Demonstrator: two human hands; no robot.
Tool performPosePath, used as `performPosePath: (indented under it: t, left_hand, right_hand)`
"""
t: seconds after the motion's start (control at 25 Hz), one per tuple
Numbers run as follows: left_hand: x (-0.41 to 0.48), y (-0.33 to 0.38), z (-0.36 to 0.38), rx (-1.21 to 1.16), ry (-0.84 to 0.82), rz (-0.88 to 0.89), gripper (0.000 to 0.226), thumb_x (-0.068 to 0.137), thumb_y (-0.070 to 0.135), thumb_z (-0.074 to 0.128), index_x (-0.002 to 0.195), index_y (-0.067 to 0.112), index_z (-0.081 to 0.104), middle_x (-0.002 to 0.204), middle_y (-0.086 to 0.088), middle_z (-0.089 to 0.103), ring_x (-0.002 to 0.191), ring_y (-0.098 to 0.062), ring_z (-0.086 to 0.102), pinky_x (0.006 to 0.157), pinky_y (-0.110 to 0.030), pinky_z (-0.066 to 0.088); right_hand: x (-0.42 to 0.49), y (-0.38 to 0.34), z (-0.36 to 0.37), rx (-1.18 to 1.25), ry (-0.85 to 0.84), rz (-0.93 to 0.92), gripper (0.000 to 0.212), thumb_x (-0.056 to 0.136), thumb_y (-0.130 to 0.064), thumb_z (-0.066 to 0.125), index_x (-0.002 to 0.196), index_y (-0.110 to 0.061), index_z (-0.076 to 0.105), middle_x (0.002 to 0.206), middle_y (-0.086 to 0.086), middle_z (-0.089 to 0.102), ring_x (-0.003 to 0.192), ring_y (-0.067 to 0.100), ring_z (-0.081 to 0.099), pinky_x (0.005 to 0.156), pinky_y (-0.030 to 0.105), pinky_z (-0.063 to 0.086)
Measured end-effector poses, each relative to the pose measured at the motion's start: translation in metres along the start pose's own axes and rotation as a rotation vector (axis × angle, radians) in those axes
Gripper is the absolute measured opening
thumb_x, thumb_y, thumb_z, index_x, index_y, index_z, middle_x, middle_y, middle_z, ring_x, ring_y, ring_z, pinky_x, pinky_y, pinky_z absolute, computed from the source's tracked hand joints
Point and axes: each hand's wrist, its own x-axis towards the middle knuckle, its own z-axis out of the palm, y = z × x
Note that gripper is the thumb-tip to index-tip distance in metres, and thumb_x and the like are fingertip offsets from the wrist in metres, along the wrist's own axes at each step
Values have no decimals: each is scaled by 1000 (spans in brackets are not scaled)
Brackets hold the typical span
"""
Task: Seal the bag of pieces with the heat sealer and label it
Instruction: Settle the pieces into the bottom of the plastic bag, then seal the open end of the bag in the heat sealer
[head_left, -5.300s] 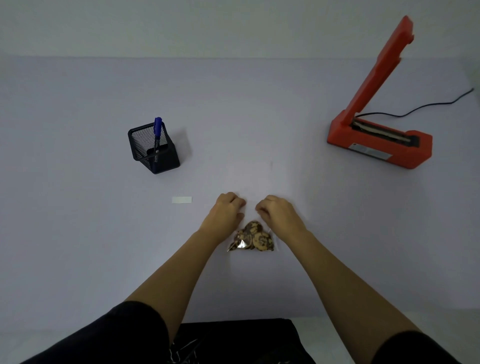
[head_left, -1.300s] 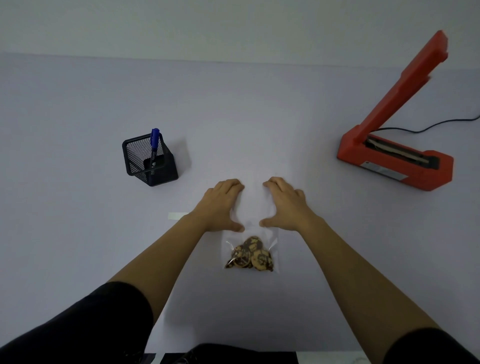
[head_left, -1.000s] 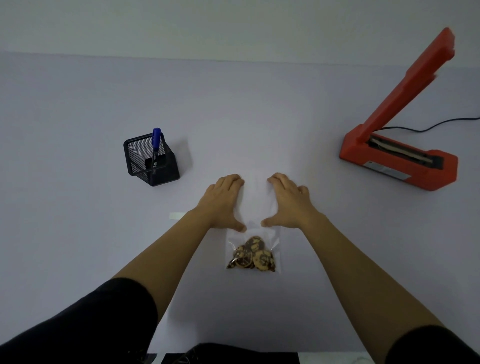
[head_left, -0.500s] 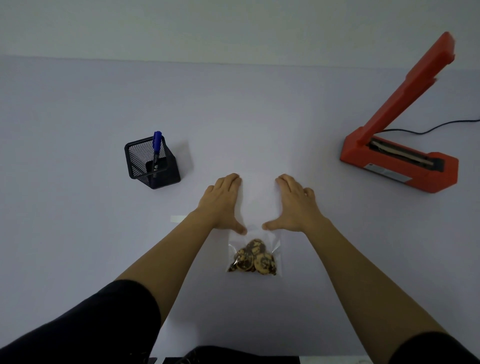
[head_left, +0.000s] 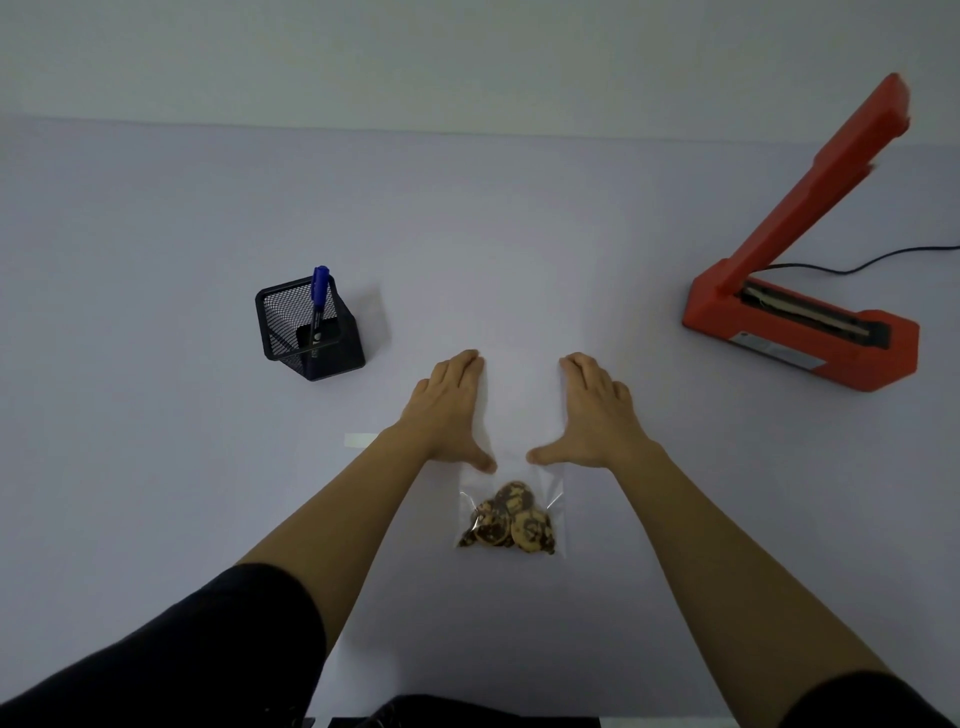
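Pale lilac worktop (head_left: 156, 467) carries everything. Red heat sealer (head_left: 800, 332), arm raised, sits well right of and beyond the clear plastic bag of brown round pieces (head_left: 511, 519). Black mesh pen pot (head_left: 309, 332) with blue marker (head_left: 318, 296) is beyond-left of the bag. Left hand (head_left: 449, 410) and right hand (head_left: 595, 410) lie flat, fingers straight, gripping nothing, flanking the bag's empty neck. Small white label (head_left: 358, 439) is left of the bag.

Step, as judged: smoothing the neck. Next: carry the bag over, neck across the sealer bar.

Five seconds back the hands were curled; now flat and wider apart
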Motion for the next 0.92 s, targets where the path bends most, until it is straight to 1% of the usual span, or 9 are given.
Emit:
performPosePath:
  t: [0.2,0.32,0.48,0.6,0.72,0.8,0.84,0.88,0.92]
  left_hand:
    - [2,0,3,9,8,-4,134,53,58,81,147,8,0,157,-7,-3,143,-28,5,113,-45,20]
    - [3,-2,0,-35,-18,-5,130,55,58,80,148,10,2,157,-7,-2,143,-28,5,113,-46,19]
    - [1,-7,-9,-334,-9,-30,114,64,49,80,147,11,11,155,-4,6,141,-25,10,114,-43,21]
    - [-10,-11,-13,-561,112,-32,103,71,41,77,147,12,13,153,1,11,140,-18,18,114,-34,23]
    - [-34,-12,-15,-679,219,-28,81,81,31,71,144,15,24,138,5,33,123,-9,38,102,-27,35]
    - [-50,-15,-9,-662,259,-87,54,87,24,63,135,16,40,116,5,53,102,-10,54,88,-24,44]
    - [-57,-17,-5,-630,304,-154,35,90,23,59,124,15,52,101,2,61,89,-13,59,82,-27,49]
    - [-63,-20,-1,-617,358,-234,20,92,26,55,106,12,60,86,-2,65,77,-18,61,76,-32,52]
    - [-70,-23,1,-619,427,-316,26,94,30,51,88,7,62,75,-8,66,69,-23,62,71,-38,53]
  right_hand:
    - [0,1,1,13,8,-2,128,54,-59,79,146,-9,5,154,5,8,141,24,14,113,42,18]
    - [1,1,1,83,-11,-1,126,54,-55,81,146,-11,6,152,4,7,140,24,13,112,42,18]
    - [1,2,-4,235,-38,29,117,62,-51,79,146,-11,8,150,3,9,139,24,13,113,42,17]
    - [-1,1,-8,307,65,63,109,67,-52,75,146,-11,13,151,2,13,139,23,18,114,43,21]
    - [-4,-9,-14,367,192,27,93,72,-45,73,143,-12,24,147,3,24,135,21,25,112,41,26]
    - [-6,-18,-16,408,263,-11,68,78,-37,70,134,-13,40,131,4,44,122,20,42,102,36,38]
    - [-8,-25,-15,431,301,-20,49,82,-36,66,123,-14,51,115,2,55,108,19,53,91,33,45]
    - [-11,-33,-14,447,321,-17,30,87,-37,61,106,-14,60,95,0,61,90,17,59,78,29,48]
    - [-14,-43,-11,458,332,-12,28,91,-38,54,89,-12,63,77,-3,61,73,16,60,66,27,47]
